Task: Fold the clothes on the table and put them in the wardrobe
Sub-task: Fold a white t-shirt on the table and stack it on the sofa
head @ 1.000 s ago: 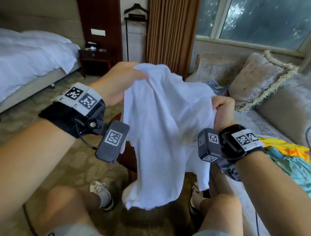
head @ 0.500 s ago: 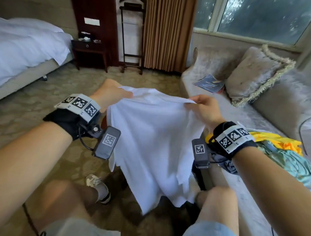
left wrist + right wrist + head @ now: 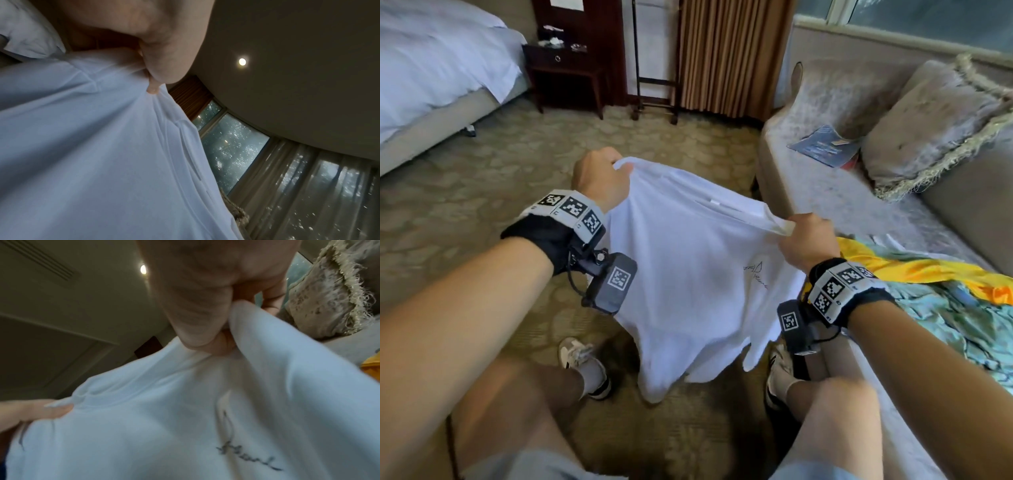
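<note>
Two hands hold one white T-shirt (image 3: pixel 698 274) stretched between them, above the person's knees and just left of the sofa (image 3: pixel 842 205). Left hand (image 3: pixel 599 181) is clenched on one shoulder of the shirt, right hand (image 3: pixel 808 240) pinches the other shoulder. More clothes, a yellow garment (image 3: pixel 914 267) and a turquoise one (image 3: pixel 962 325), lie on the sofa seat, near the right wrist.

I see a white T-shirt (image 3: pixel 688 260) of thin, matt cotton-like cloth, smooth, with small dark script printed on it. The sofa (image 3: pixel 835 192) looks like grey velvety fabric; its cushion (image 3: pixel 928 123) has a rough fringed edge. The nightstand (image 3: pixel 565 68) is dark glossy wood, the carpet (image 3: pixel 482 192) matt, patterned pile
</note>
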The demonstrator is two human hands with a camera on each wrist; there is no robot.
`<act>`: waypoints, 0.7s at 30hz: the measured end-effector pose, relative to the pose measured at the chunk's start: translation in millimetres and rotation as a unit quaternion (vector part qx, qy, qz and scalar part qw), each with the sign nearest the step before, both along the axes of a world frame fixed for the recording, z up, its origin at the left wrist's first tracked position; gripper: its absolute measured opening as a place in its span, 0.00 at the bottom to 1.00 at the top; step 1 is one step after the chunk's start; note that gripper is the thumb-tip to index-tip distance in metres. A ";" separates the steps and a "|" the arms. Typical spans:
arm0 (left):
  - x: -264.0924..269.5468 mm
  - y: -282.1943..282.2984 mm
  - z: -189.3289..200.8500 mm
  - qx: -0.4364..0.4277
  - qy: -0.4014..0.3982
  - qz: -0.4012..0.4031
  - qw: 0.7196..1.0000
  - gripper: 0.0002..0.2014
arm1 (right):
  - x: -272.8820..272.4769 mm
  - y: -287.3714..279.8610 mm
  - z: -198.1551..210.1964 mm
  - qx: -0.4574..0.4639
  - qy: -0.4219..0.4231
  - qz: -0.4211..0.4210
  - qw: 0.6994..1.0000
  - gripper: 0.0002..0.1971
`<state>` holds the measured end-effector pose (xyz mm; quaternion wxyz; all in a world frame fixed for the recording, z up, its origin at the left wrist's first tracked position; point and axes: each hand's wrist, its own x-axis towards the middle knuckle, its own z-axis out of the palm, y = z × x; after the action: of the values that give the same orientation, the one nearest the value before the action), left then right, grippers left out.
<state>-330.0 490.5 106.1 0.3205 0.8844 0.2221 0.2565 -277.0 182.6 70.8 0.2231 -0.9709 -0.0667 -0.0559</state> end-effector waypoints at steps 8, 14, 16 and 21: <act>38.7 26.0 -37.8 -0.048 0.060 0.017 0.997 0.10 | 39.6 9.9 -34.1 0.021 0.001 -0.053 0.998 0.12; 58.6 41.1 -58.6 -0.023 0.107 0.026 0.994 0.10 | 74.4 5.0 -40.3 0.062 0.004 -0.100 0.993 0.07; 64.7 44.7 -60.6 0.024 0.114 0.034 0.993 0.10 | 85.2 0.4 -36.9 0.088 0.005 -0.117 0.989 0.07; 74.1 46.9 -54.7 0.098 0.131 0.045 0.986 0.15 | 96.4 -10.5 -28.9 0.112 -0.018 -0.154 0.982 0.12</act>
<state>-255.8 537.4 51.4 0.1887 0.9265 0.2757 0.1733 -180.6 172.1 41.9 0.3182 -0.9371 0.0859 -0.1146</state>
